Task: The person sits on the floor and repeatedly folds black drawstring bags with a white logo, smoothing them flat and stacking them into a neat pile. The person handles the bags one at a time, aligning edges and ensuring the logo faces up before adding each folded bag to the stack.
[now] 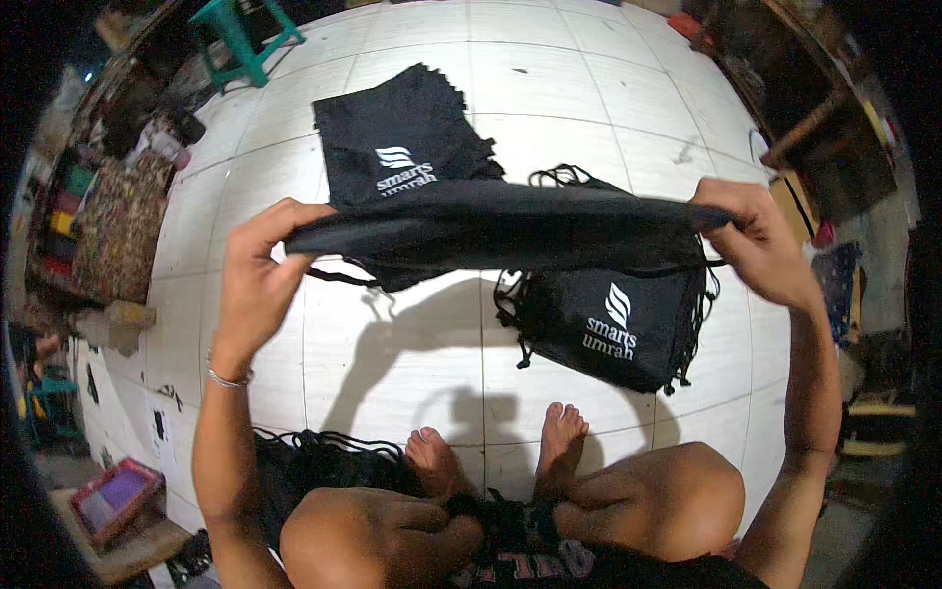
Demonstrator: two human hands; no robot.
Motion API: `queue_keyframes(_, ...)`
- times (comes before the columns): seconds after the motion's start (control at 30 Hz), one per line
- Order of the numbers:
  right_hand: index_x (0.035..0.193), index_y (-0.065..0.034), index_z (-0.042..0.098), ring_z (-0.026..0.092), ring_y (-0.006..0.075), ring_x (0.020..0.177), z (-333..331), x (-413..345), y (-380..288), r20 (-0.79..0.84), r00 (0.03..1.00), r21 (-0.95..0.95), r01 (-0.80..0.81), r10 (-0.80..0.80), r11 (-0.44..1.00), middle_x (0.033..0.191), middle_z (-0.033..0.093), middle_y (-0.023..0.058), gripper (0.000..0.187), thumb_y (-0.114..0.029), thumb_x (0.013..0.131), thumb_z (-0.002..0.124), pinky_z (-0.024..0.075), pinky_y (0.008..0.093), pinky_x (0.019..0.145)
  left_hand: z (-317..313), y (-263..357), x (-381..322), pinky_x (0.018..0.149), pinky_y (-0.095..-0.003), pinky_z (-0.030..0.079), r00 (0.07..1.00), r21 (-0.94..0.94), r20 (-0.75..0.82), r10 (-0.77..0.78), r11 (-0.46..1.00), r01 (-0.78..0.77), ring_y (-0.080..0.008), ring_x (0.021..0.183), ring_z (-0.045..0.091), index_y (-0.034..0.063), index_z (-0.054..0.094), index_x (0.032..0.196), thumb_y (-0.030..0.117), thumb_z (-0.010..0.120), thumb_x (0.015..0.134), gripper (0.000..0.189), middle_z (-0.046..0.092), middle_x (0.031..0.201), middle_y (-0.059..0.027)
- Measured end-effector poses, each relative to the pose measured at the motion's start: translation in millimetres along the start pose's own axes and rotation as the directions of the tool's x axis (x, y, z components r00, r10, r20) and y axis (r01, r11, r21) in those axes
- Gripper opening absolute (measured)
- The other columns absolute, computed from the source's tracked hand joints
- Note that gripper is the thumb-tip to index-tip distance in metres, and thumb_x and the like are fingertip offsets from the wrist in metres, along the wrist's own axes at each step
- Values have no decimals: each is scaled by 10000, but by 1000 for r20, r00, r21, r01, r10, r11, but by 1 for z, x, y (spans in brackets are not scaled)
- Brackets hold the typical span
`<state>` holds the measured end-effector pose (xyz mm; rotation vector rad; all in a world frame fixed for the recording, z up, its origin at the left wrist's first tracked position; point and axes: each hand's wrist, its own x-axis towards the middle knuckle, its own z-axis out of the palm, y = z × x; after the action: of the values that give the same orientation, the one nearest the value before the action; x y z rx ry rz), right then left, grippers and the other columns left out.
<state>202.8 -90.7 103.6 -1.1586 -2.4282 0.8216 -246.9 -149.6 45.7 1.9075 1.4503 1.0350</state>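
A black drawstring bag [500, 224] is stretched sideways in the air before me, seen almost edge-on. My left hand [265, 272] pinches one end between thumb and fingers. At the other end my right hand [754, 239] grips a bunched corner. Dark cord hangs by both hands. Behind and below the held bag, a fanned stack of black fabric pieces [383, 129] with white print lies on the floor, partly hidden. Nearer, to the right, is a stack of black drawstring bags [559, 324], also printed, with knotted cords sticking out.
A heap of black corded bags [331, 471] lies beside my left knee on the white tiled floor [412, 368]. A green plastic stool [232, 44] stands far left. A pink-framed tray [118, 501] is at lower left. Wooden furniture [824, 125] and clutter line the right side.
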Motion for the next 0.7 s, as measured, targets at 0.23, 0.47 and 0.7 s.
queue_keyframes(0.23, 974, -8, 704, 405, 14, 599, -52, -39, 53, -232, 956, 4, -183, 179, 983, 685, 504, -79, 203, -189, 985, 616, 307, 237, 506, 50, 40, 108, 568, -209, 369, 938, -69, 344, 27, 998, -4, -52, 705, 493, 4, 746, 1066, 56, 726, 868, 206, 603, 877, 19)
queue_keyframes(0.47, 1084, -33, 763, 418, 36, 530, -93, -83, 157, -463, 763, -13, -514, 451, 858, 691, 595, -48, 198, -133, 946, 664, 336, 227, 489, 166, 64, 210, 527, -205, 344, 837, -38, 547, 33, 999, -14, -52, 586, 486, 77, 739, 978, 259, 865, 802, 283, 645, 755, 22)
queue_keyframes(0.7, 1191, -14, 713, 611, 123, 818, -95, -156, 162, -629, 722, 12, -363, 289, 932, 920, 688, 41, 321, -100, 923, 558, 516, 287, 743, 212, 90, 203, 703, -288, 540, 795, -263, 453, 404, 912, -314, -139, 744, 677, 52, 742, 1017, 289, 860, 806, 339, 728, 860, -48)
